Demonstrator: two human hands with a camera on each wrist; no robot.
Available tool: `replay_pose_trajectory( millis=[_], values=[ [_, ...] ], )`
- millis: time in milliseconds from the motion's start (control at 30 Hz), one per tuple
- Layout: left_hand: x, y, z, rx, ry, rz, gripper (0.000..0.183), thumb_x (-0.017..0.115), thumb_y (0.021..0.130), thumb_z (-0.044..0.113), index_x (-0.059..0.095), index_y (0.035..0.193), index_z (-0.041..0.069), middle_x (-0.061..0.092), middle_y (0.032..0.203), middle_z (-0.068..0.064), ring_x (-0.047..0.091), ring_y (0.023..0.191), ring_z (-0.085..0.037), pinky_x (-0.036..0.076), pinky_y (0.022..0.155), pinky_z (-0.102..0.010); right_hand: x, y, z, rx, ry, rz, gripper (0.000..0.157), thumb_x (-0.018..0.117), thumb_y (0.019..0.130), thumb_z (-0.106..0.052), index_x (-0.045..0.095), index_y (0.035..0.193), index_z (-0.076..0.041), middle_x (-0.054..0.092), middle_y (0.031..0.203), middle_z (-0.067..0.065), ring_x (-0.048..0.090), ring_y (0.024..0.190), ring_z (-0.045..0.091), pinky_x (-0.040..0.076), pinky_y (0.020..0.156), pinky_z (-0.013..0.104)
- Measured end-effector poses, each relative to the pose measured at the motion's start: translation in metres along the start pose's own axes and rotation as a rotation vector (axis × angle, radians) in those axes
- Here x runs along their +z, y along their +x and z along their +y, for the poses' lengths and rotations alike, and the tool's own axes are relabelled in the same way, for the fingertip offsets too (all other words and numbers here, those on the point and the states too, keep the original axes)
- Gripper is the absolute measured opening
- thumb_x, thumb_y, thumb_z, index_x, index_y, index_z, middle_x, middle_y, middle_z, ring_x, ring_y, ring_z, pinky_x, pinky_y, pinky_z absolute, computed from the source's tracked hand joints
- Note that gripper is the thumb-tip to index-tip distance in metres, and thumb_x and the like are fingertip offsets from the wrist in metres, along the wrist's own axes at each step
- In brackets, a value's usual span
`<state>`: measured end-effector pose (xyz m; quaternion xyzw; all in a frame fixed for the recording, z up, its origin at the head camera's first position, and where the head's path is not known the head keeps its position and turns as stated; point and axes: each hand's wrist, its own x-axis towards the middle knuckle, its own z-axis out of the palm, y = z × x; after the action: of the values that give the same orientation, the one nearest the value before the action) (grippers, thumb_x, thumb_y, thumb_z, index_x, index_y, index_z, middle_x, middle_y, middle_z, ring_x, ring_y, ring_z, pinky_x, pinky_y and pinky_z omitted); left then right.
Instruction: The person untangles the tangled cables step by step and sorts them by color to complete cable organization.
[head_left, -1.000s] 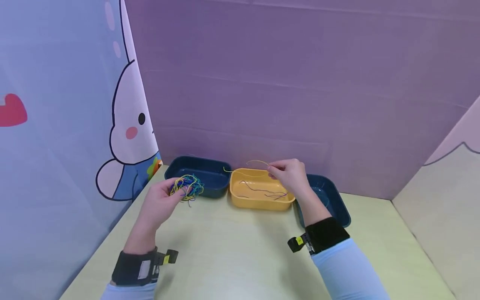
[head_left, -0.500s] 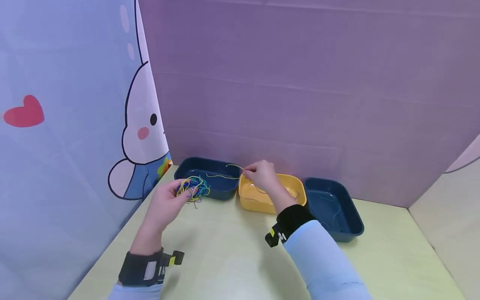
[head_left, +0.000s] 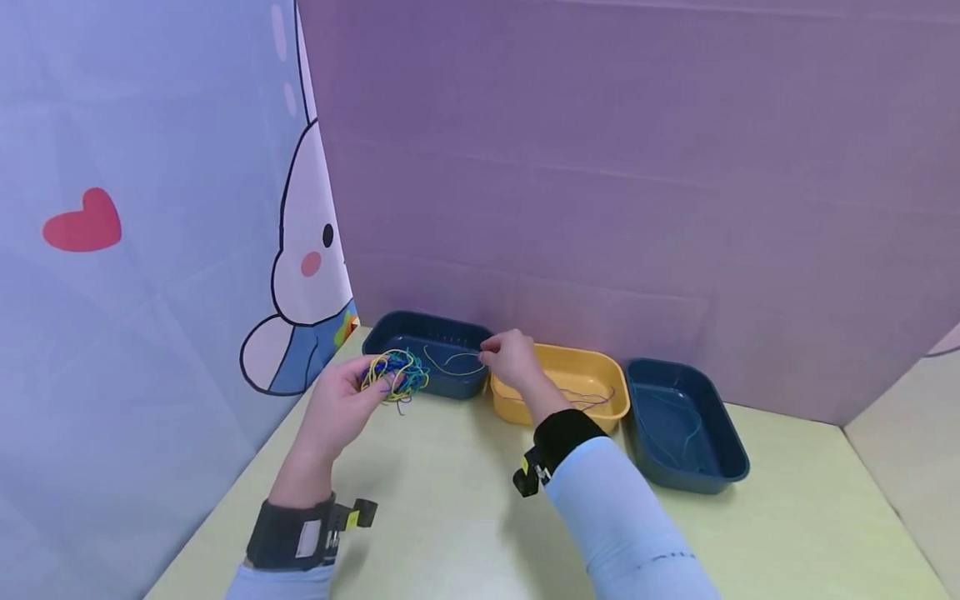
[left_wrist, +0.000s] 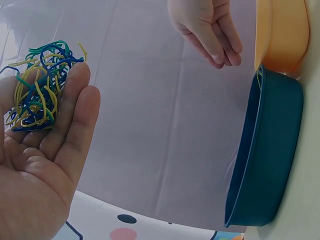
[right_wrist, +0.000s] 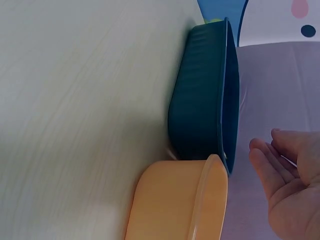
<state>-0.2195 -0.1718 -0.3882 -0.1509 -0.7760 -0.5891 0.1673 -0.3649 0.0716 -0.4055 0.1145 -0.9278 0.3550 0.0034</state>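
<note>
My left hand [head_left: 337,412] pinches a tangled bundle of yellow, blue and green strings [head_left: 396,375] between thumb and fingers, in front of the left dark blue tray [head_left: 461,388]. The left wrist view shows the strings [left_wrist: 42,90] resting against the fingers [left_wrist: 80,112]. A single yellow string [head_left: 450,372] lies curved in that tray, near its right end. Just above the tray's right corner is my right hand [head_left: 517,367]. In the right wrist view its thumb and fingers are slightly parted, with no string visible between them.
Beside it stands a yellow tray [head_left: 618,408] with a few purple strings [head_left: 592,400]. Farther right, another dark blue tray [head_left: 686,482] holds thin green strings. A purple backdrop [head_left: 600,167] rises directly behind the trays on the pale table [head_left: 442,500].
My right hand has moved left from over the yellow tray to the left blue tray and let go of the yellow string. The left hand still holds the bundle; the view has turned left.
</note>
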Motion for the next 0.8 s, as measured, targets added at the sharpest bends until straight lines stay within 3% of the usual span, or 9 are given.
replay_pose_trajectory(
  millis=[200, 467, 633, 800],
  values=[
    [0.002, 0.004, 0.001, 0.013, -0.002, -0.021, 0.021, 0.064, 0.093, 0.013, 0.066, 0.11, 0.001, 0.069, 0.1, -0.011, 0.065, 0.086, -0.017, 0.055, 0.074, -0.026, -0.009, -0.004, 0.005, 0.009, 0.013, 0.023, 0.026, 0.066, 0.092, -0.018, 0.068, 0.115, -0.007, 0.066, 0.11, 0.006, 0.059, 0.093, 0.017, 0.055, 0.078, 0.031],
    [0.005, 0.006, 0.001, -0.039, 0.027, -0.042, 0.022, 0.063, 0.094, 0.014, 0.066, 0.112, 0.002, 0.068, 0.104, -0.012, 0.065, 0.088, -0.017, 0.055, 0.075, -0.026, -0.027, -0.013, 0.014, -0.033, 0.14, 0.056, 0.035, 0.07, 0.089, -0.028, 0.066, 0.12, -0.012, 0.065, 0.114, 0.003, 0.059, 0.093, 0.013, 0.056, 0.076, 0.03],
    [0.008, 0.007, 0.0, -0.027, 0.045, -0.059, 0.023, 0.063, 0.094, 0.017, 0.066, 0.112, 0.003, 0.068, 0.103, -0.011, 0.065, 0.087, -0.017, 0.055, 0.074, -0.026, -0.054, -0.033, 0.013, -0.129, 0.236, 0.051, 0.05, 0.072, 0.086, -0.038, 0.059, 0.13, -0.02, 0.059, 0.128, 0.003, 0.058, 0.105, 0.013, 0.053, 0.084, 0.037],
    [0.008, 0.008, 0.0, -0.017, 0.046, -0.073, 0.022, 0.063, 0.094, 0.016, 0.066, 0.112, 0.004, 0.068, 0.102, -0.01, 0.064, 0.086, -0.017, 0.056, 0.073, -0.026, -0.085, -0.062, 0.013, -0.196, 0.266, 0.06, 0.066, 0.071, 0.082, -0.052, 0.046, 0.14, -0.033, 0.049, 0.139, -0.003, 0.05, 0.118, 0.016, 0.048, 0.093, 0.045]
  ],
)
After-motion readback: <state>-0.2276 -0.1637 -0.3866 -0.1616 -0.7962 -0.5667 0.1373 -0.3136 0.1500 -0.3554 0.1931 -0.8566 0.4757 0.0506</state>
